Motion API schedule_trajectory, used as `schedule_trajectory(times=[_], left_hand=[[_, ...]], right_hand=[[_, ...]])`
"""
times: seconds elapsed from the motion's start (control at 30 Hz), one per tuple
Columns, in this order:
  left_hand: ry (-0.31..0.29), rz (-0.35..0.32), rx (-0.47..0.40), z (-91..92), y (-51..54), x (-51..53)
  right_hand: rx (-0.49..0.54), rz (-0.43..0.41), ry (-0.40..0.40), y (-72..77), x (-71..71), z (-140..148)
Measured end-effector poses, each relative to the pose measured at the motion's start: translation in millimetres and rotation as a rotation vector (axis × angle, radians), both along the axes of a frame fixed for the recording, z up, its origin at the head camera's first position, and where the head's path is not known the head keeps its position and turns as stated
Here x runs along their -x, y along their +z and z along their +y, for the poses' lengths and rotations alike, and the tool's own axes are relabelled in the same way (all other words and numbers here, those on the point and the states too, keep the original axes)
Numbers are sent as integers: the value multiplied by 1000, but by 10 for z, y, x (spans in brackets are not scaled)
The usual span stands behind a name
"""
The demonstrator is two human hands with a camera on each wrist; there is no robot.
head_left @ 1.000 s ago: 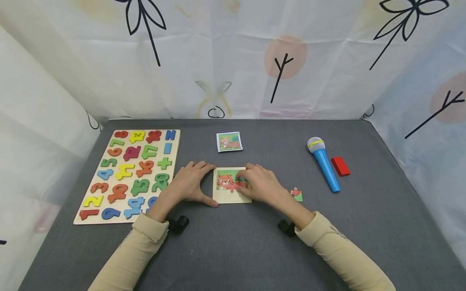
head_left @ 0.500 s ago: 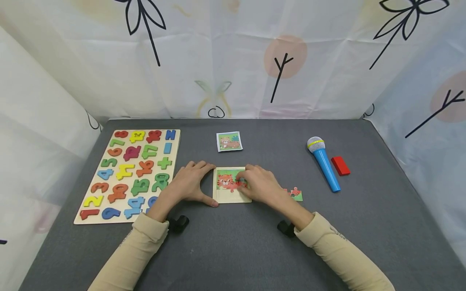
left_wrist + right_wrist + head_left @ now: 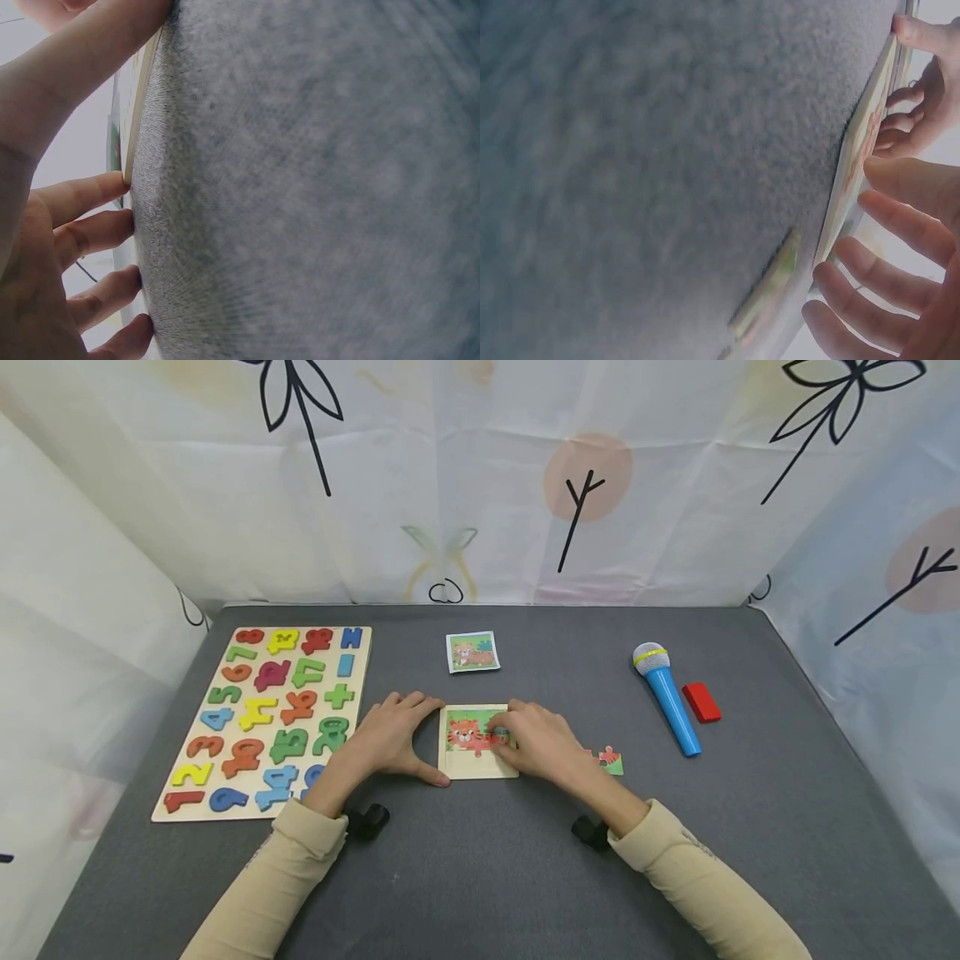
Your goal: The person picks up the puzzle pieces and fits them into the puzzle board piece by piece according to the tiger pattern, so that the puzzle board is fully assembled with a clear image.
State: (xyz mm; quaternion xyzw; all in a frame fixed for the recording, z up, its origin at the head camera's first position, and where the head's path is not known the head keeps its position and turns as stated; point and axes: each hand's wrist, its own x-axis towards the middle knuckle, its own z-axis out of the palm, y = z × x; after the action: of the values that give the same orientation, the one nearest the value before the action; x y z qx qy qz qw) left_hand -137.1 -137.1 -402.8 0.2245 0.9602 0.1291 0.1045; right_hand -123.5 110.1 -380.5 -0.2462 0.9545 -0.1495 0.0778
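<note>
Hardly anything has moved since: left hand (image 3: 397, 739) spreads along the left edge of the wooden tray (image 3: 459, 767), right hand (image 3: 536, 739) covers its right side, whether pinching I cannot tell, and tiger pieces (image 3: 465, 737) inside should be light, stiff, best edge-held.

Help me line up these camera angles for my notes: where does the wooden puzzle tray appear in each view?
Head: the puzzle tray lies just below centre, between left hand and right hand.
Left wrist: the puzzle tray is an edge-on strip at upper left.
Right wrist: the puzzle tray slants down the right half.
Shared landmark: the left hand, at the tray's edge in every view.
</note>
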Motion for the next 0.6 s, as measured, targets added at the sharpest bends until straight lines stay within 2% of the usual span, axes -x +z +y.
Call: schedule_trajectory(times=[0.23,0.6], left_hand=[[1,4,2,5,6,-5],[-2,-1,-1,5,8,-5]], right_hand=[[10,20,-14,40,-32,149],[-30,18,-35,59,-152,385]])
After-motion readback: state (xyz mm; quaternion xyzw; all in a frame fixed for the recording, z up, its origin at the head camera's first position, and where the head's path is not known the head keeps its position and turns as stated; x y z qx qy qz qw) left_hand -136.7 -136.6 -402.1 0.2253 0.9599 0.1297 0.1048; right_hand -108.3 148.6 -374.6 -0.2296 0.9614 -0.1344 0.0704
